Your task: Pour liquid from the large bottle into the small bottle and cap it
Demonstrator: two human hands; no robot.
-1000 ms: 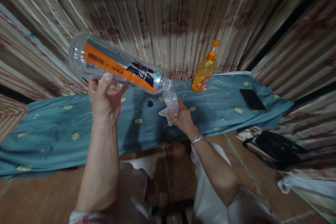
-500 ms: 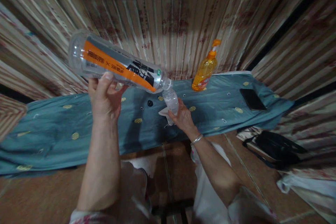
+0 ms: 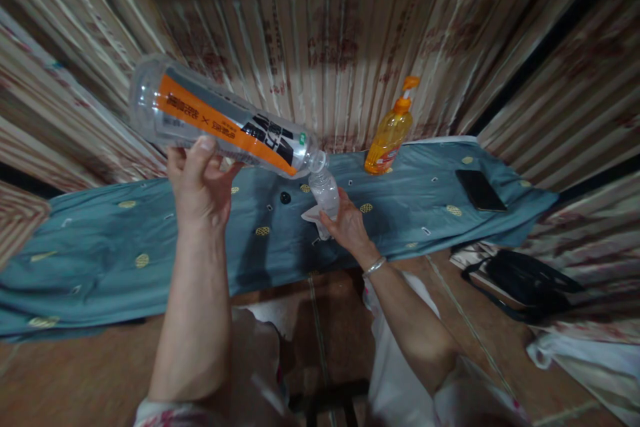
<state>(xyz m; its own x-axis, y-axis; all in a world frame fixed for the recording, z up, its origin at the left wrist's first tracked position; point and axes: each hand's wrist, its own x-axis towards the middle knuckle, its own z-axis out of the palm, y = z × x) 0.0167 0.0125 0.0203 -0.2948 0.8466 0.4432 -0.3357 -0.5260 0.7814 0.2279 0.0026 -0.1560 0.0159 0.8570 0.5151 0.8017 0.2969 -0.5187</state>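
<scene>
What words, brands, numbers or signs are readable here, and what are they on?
"×": on the large bottle's orange band, among upside-down characters.
"能量": seemingly, beside that "×"; blurred.
"力": in the large bottle's big black lettering; the rest is unclear.
Green mark, same bottle: too small to read.
Pump bottle: label too blurred.
Cloth: small white rectangles, unreadable.

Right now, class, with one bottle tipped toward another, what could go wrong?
The orange-labelled plastic bottle might slip, since only the left hand grips its tilted body. Its mouth sits at that of the small clear bottle, so any liquid coming out could miss and wet the teal pineapple-print cloth.
</scene>
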